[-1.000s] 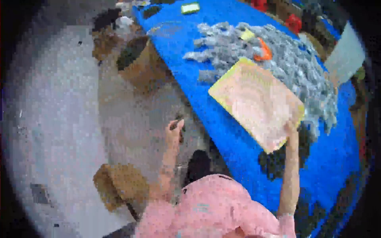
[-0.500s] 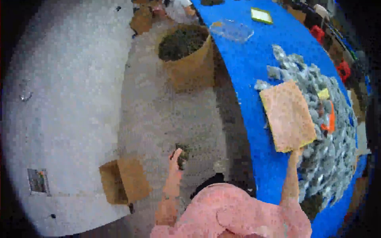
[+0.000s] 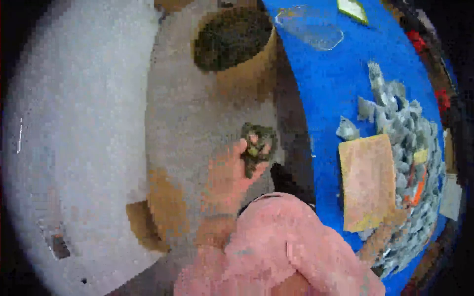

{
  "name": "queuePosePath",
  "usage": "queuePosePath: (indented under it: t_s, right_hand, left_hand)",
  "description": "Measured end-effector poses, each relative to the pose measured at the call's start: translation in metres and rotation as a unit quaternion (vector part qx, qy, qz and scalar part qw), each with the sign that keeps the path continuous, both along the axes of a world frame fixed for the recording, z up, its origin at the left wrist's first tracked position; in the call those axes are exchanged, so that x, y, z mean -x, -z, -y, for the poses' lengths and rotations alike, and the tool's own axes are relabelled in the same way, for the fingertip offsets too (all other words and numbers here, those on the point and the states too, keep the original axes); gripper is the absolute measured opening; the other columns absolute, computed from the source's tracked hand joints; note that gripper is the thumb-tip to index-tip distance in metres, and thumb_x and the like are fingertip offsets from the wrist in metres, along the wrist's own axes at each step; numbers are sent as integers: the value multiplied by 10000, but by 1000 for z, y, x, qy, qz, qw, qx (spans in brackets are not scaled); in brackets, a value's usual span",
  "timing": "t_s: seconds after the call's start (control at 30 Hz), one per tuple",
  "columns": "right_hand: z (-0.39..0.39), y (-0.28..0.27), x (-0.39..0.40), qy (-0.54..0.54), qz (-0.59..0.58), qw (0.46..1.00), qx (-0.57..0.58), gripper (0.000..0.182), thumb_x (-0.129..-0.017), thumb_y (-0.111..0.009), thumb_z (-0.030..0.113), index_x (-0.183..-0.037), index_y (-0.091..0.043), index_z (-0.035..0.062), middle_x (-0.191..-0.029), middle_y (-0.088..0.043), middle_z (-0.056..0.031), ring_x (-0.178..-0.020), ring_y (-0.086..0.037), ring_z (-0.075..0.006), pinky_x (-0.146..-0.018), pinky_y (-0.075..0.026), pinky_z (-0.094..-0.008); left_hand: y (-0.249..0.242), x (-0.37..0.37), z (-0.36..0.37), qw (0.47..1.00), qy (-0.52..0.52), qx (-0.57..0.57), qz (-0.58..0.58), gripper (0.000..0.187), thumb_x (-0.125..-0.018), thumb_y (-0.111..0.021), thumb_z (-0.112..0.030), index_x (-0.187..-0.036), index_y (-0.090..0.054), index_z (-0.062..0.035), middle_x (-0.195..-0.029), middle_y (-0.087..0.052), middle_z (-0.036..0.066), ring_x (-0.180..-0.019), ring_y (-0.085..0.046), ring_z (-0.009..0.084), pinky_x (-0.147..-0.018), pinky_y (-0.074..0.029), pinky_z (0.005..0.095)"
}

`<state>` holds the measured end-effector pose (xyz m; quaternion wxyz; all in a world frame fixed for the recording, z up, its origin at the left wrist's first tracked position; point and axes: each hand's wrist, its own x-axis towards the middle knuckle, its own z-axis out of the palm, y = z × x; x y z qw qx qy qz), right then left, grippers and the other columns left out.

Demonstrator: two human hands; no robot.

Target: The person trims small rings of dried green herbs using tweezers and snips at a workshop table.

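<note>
My left hand (image 3: 232, 167) is curled around a dark green, leafy-looking clump (image 3: 256, 148), held over the floor to the left of my body. A flat tan rectangular panel (image 3: 368, 182) with yellowish edges lies over the blue table's near side. At its lower right corner is my right hand (image 3: 396, 217), blurred, with the fingers closed at the panel's edge. Beside and partly behind the panel spreads a large pile of grey-green pieces (image 3: 400, 118). An orange strip (image 3: 418, 192) and a small yellow piece (image 3: 420, 157) lie on that pile.
A big cardboard box (image 3: 247, 74) filled with dark material stands on the floor ahead. A smaller open carton (image 3: 168, 212) is at the left, beside a white surface (image 3: 84, 123). On the blue table (image 3: 321, 89) are a clear plastic tray (image 3: 311, 29) and a green-rimmed white item (image 3: 353, 10).
My left hand has come up and to the right with the dark green clump. My right hand has shifted toward the panel's lower right corner, and the panel has turned slightly. The view has shifted.
</note>
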<state>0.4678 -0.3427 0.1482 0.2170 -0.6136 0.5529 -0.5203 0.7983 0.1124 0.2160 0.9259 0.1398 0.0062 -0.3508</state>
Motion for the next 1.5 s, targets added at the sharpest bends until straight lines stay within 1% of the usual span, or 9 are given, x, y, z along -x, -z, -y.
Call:
queuePosePath:
  t_s: [0.07, 0.1, 0.2, 0.43, 0.57, 0.87, 1.03, 1.2, 1.5]
  right_hand:
    - [29, 40, -67, -76, -3, 996, -52, 269, -910, -516, 221, -910, -659, -7, -804, -649, -62, -783, -586, -161, -734, -454, -234]
    - [-13, 9, -144, -87, 51, 990, -102, 271, -911, -513, 223, -922, -646, -13, -809, -646, -51, -762, -570, -146, -721, -444, -220]
    - [-65, -12, -256, -334, 83, 915, -210, 111, -892, -583, 165, -872, -620, 62, -802, -607, -5, -694, -499, -64, -624, -392, -178]
    - [-115, -91, -403, -555, 145, 808, -138, 78, -832, -589, 17, -772, -624, 51, -656, -514, 18, -545, -365, -58, -495, -292, -205]
    - [-96, -101, -454, -529, 156, 819, -155, 81, -859, -583, 57, -790, -622, 47, -650, -506, 18, -551, -368, -57, -501, -295, -203]
    - [-50, -98, -579, -371, 287, 785, -406, 172, -929, -532, 186, -920, -614, 35, -579, -432, 32, -451, -297, -37, -411, -220, -175]
    - [-37, -104, -618, -325, 345, 801, -366, 196, -948, -515, 205, -932, -610, 33, -564, -416, 31, -439, -286, -34, -402, -216, -178]
    - [-29, -122, -634, -247, 337, 844, -338, 238, -966, -491, 228, -935, -610, 24, -550, -412, 29, -438, -288, -35, -402, -219, -178]
    - [-31, -126, -640, -272, 299, 848, -344, 287, -979, -468, 266, -992, -604, 13, -549, -423, 22, -427, -294, -39, -403, -227, -185]
  left_hand:
    - [-11, -43, 33, 999, 38, 3, 16, 190, -874, -612, -263, -947, -568, -93, -1109, -522, 148, -817, -479, 141, -515, -397, 231]
    - [-17, -61, 50, 998, 56, 3, 21, 189, -875, -606, -259, -945, -568, -87, -1087, -513, 145, -839, -470, 151, -513, -401, 226]
    - [-29, -106, 96, 995, 95, 18, 33, 188, -879, -589, -247, -937, -569, -69, -1020, -485, 136, -905, -441, 179, -505, -412, 210]
    - [-32, -202, 177, 985, 162, 31, 39, 203, -883, -576, -257, -945, -557, -65, -1039, -495, 157, -891, -463, 189, -516, -418, 221]
    - [-17, -258, 223, 975, 216, 15, 55, 213, -889, -575, -283, -953, -553, -80, -1150, -512, 197, -856, -493, 189, -541, -420, 241]
    - [1, -395, 321, 910, 401, 10, 109, 237, -908, -545, -267, -971, -552, -39, -985, -545, 152, -720, -522, 171, -477, -426, 215]
    - [-9, -441, 355, 907, 416, -70, 7, 237, -916, -539, -270, -987, -558, -44, -925, -555, 159, -630, -515, 158, -472, -438, 210]
    - [-2, -461, 375, 889, 457, 23, -5, 239, -916, -544, -272, -996, -562, -48, -905, -563, 150, -637, -538, 159, -481, -471, 217]
    - [-2, -467, 380, 884, 464, 42, 41, 228, -915, -543, -265, -1016, -566, -62, -885, -572, 138, -724, -555, 158, -478, -463, 193]
